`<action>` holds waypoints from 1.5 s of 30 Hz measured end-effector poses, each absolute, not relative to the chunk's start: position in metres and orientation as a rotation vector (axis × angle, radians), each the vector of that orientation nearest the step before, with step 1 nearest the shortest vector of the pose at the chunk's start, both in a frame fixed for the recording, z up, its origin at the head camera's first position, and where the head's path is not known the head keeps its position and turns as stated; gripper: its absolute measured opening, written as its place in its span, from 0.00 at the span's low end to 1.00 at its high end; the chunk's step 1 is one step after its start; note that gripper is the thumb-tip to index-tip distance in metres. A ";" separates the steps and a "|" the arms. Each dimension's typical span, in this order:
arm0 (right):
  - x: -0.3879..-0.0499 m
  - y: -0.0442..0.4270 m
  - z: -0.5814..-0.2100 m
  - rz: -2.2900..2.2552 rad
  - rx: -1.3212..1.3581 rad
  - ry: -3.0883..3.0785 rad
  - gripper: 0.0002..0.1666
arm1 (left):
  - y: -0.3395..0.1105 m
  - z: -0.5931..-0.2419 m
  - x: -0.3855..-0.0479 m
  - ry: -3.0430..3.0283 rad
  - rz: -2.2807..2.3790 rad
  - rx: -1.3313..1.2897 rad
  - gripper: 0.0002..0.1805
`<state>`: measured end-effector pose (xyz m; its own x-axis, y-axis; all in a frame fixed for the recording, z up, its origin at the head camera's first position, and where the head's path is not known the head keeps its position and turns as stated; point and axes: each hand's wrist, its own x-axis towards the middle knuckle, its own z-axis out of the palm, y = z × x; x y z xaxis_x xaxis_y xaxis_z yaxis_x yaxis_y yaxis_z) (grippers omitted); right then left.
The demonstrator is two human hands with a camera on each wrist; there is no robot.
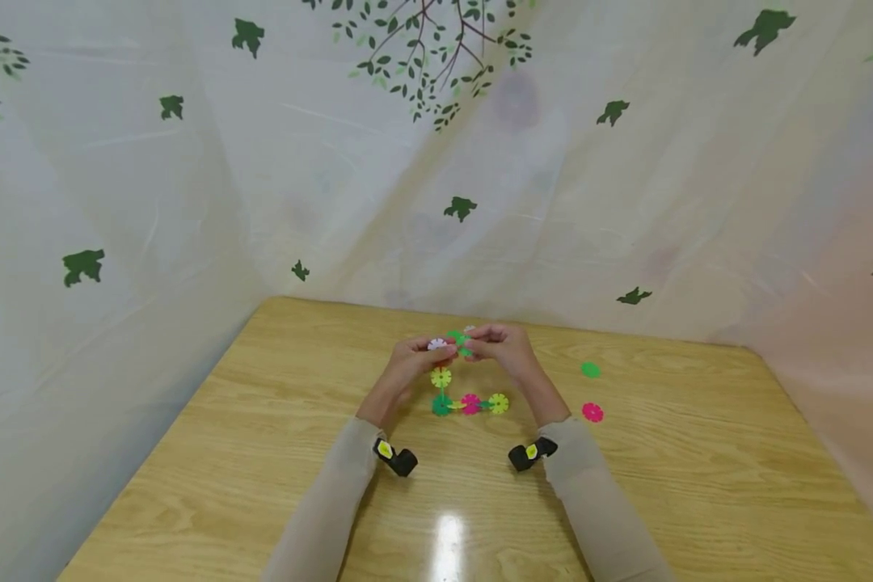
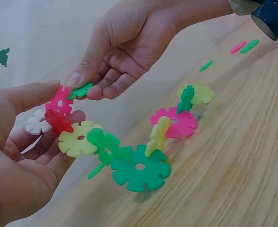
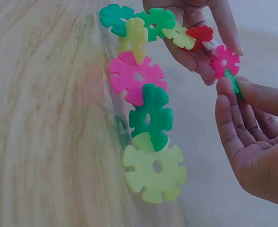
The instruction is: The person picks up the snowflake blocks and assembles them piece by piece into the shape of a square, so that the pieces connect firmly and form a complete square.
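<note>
A chain of slotted flower discs runs from a yellow disc (image 3: 155,171) through a pink one (image 3: 138,76) to a dark green corner disc (image 2: 140,167), then by light green, yellow and red (image 2: 58,122) up to the hands. My left hand (image 2: 22,156) holds the chain's upper end, around the white disc (image 2: 38,122) and pink disc (image 2: 59,101). Between thumb and fingers my right hand (image 3: 262,127) pinches a green disc (image 3: 234,85), edge against the pink disc (image 3: 225,62). Whether the two are interlocked, I cannot tell.
On the wooden table (image 1: 262,485), right of my hands, lie a loose green disc (image 1: 590,369) and a loose pink disc (image 1: 592,412). More discs lie partly behind my hands near the far edge. A patterned cloth (image 1: 378,226) hangs behind the table.
</note>
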<state>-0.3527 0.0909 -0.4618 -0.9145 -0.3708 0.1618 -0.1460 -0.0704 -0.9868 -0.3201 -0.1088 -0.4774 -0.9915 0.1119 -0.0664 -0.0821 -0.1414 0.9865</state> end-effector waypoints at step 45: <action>-0.370 0.103 -0.439 -1.863 -0.430 2.332 0.18 | -0.115 -0.479 -0.323 1.992 2.238 0.011 0.21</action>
